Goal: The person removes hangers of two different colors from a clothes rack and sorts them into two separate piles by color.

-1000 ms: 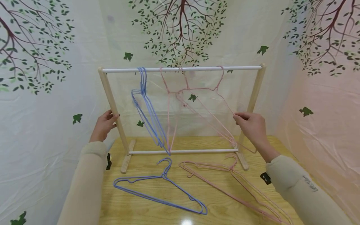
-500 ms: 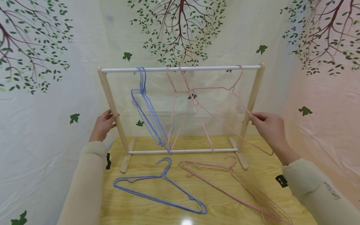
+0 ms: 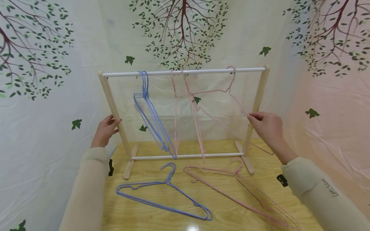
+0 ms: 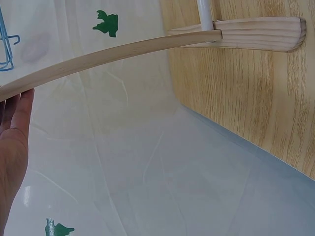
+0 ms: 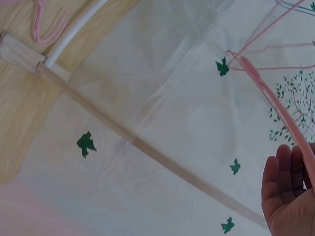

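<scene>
Right hand (image 3: pixel 267 125) has drawn its pinched pink hanger (image 3: pixel 231 96) leftward along the rail (image 3: pixel 185 72); thin wire partly indistinct. Left hand (image 3: pixel 104 131) still grips the rack post (image 3: pixel 115 115).

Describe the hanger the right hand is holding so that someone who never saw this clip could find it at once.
Start at the small wooden rack on the table and follow its white top rail rightwards. The pink hanger hooked farthest right is it: the only one swung out sideways, its arm pinched by the right hand.
</scene>
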The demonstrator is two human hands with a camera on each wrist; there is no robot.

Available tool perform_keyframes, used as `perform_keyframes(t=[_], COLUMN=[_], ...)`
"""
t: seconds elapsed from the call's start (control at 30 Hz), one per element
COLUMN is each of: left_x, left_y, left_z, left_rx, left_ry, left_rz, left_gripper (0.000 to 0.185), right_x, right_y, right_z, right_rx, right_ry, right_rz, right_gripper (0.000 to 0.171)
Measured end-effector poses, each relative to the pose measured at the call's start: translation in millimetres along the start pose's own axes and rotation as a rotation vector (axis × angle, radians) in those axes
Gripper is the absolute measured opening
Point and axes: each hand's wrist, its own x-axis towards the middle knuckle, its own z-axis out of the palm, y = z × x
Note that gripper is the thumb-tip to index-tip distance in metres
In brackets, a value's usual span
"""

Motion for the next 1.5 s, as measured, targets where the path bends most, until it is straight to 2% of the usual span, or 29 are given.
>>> perform_keyframes(t=[0.3,0.53,0.63,0.87,1.17,1.33,1.43,1.5], left_x=[2.9,4.5,5.7,8.3,12.3,5.4,7.2,12.7], left_y=[5.2,2.9,1.1,-1.8,-5.3,7.0,5.0,-2.4], left_z=[0.6,-0.3,-0.5,-1.1,-3.6,-2.2,-2.5,-3.6], left_rx=[0.0,-0.003,-0.004,-0.004,-0.026,-0.05,-0.038,-0.03], left_ry=[0.003,0.003,0.006,0.014,-0.004,-0.018,-0.015,-0.009], left_rz=[0.01,0.01,0.012,-0.001,0.01,-0.002,0.006,0.014], left_gripper=[0.058,0.058,0.058,0.056,0.056,0.055,0.056,0.057], right_x=[6,5,4,6,23,21,15,10], right_y=[16,35,41,37,38,46,53,59], right_z=[-21,-23,-22,-21,-45,-47,-40,-34], right_rx=[0.005,-0.075,-0.066,-0.051,-0.129,-0.124,-0.109,-0.089], right_ry=[-0.033,0.061,0.07,0.054,0.069,0.126,0.171,0.21], right_rz=[0.016,-0.123,-0.117,-0.066,-0.135,-0.173,-0.199,-0.224], right_gripper=[0.037,0.023,0.023,0.03,0.026,0.021,0.018,0.016])
